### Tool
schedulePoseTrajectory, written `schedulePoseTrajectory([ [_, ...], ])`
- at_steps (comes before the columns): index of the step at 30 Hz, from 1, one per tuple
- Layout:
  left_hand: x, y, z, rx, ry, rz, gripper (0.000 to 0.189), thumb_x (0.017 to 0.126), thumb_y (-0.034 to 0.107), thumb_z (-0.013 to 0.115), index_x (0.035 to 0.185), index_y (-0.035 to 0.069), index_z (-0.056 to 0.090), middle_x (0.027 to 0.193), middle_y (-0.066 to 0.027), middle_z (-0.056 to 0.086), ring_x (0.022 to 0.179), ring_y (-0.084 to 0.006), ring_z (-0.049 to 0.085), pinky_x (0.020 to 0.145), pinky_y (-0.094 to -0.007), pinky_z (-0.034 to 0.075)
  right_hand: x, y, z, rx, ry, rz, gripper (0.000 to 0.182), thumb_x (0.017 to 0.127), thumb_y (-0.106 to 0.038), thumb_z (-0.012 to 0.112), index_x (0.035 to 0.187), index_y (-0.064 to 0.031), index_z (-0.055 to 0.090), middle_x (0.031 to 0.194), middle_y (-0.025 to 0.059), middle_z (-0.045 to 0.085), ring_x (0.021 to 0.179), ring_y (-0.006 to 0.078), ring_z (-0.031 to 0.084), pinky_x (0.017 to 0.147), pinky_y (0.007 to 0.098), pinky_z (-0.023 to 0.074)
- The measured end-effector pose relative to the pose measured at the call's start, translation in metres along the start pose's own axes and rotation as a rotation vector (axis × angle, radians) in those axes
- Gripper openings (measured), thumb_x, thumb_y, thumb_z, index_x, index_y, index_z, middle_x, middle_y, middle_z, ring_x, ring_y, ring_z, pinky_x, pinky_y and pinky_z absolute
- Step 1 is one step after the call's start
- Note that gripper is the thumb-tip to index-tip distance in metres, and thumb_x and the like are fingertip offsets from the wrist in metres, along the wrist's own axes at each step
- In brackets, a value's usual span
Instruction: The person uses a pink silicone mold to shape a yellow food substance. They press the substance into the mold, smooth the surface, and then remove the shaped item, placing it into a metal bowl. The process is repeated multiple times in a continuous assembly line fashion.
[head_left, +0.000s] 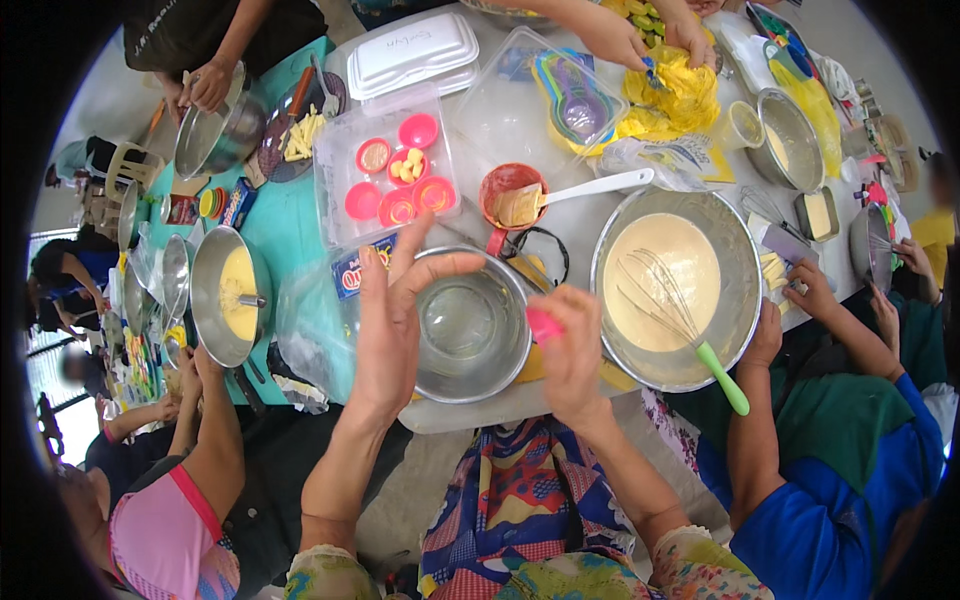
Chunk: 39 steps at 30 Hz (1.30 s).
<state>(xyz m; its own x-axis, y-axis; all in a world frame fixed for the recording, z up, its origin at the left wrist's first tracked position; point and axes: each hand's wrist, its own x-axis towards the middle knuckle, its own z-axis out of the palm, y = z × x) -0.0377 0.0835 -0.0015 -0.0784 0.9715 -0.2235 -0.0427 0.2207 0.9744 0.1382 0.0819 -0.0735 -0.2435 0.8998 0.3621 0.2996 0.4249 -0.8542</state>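
My left hand (386, 337) is raised with its fingers apart, holding nothing, over the left side of a steel mixing bowl (517, 367). My right hand (576, 360) grips a small pink cup (543, 325) at the bowl's right side; motion blurs both, and the cup's inside is hidden. Beyond my left fingers, a clear plastic container (330, 161) holds several pink cups (418, 131), one with pale yellow chunks and another with a tan substance. A red measuring cup (497, 180) contains a white-handled spatula (592, 186) smeared with batter.
Right of me stands a large steel bowl (600, 300) of pale batter (637, 240) with a green-handled whisk (724, 379); a neighbour's hand (763, 335) touches its rim. Another person's hands (199, 367) are by a left bowl (259, 300). Across the table, hands (611, 41) handle yellow plastic (679, 90).
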Motion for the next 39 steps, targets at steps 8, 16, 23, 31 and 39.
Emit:
schedulePoseTrajectory([
  [8,-0.021,-0.048,0.043,1.116,-0.059,0.499,0.041,0.093,0.042,0.039,0.117,0.018,0.062,0.15,-0.0165,0.015,0.137,-0.0434,-0.002,0.109,-0.0551,0.003,0.014,-0.012,-0.005,1.122,0.145,0.817,0.043,0.1,-0.035,0.025,0.111,-0.0008,0.049,0.107,0.0086,0.053,0.099,0.0149,0.051,0.089,0.03,0.0407],
  [16,-0.023,-0.047,0.029,1.152,-0.037,0.584,0.04,0.093,0.047,0.036,0.116,0.027,0.062,0.15,-0.011,0.018,0.139,-0.0379,0.0,0.11,-0.0513,-0.003,0.009,-0.008,-0.006,1.135,0.113,0.801,0.043,0.1,-0.034,0.027,0.111,-0.0004,0.05,0.107,0.009,0.054,0.1,0.0148,0.051,0.091,0.0306,0.0403],
  [23,0.005,-0.053,-0.004,1.414,0.007,1.023,0.045,0.093,0.052,0.028,0.119,0.032,0.059,0.15,-0.0035,0.023,0.14,-0.0349,0.001,0.111,-0.0478,-0.005,0.013,-0.017,-0.004,1.198,0.012,0.872,0.043,0.1,-0.035,0.027,0.11,-0.0009,0.051,0.108,0.0091,0.055,0.101,0.0147,0.052,0.09,0.0313,0.041],
  [31,-0.023,-0.054,0.009,0.921,-0.205,0.593,0.044,0.094,0.051,0.03,0.113,0.03,0.064,0.15,-0.0085,0.02,0.139,-0.0347,-0.001,0.111,-0.0478,-0.004,0.012,-0.022,0.003,1.101,0.026,0.816,0.045,0.1,-0.037,0.026,0.109,-0.0008,0.052,0.106,0.0079,0.054,0.098,0.013,0.052,0.088,0.0289,0.0413],
  [39,-0.03,-0.046,0.012,0.388,-0.113,0.093,0.066,0.094,0.056,0.016,0.118,0.013,0.061,0.152,-0.0073,0.011,0.14,-0.029,-0.007,0.11,-0.0466,-0.007,-0.003,-0.018,0.01,0.456,0.034,0.3,0.033,0.096,-0.029,0.04,0.109,-0.0008,0.053,0.101,0.0126,0.051,0.095,0.0218,0.05,0.084,0.0319,0.0408],
])
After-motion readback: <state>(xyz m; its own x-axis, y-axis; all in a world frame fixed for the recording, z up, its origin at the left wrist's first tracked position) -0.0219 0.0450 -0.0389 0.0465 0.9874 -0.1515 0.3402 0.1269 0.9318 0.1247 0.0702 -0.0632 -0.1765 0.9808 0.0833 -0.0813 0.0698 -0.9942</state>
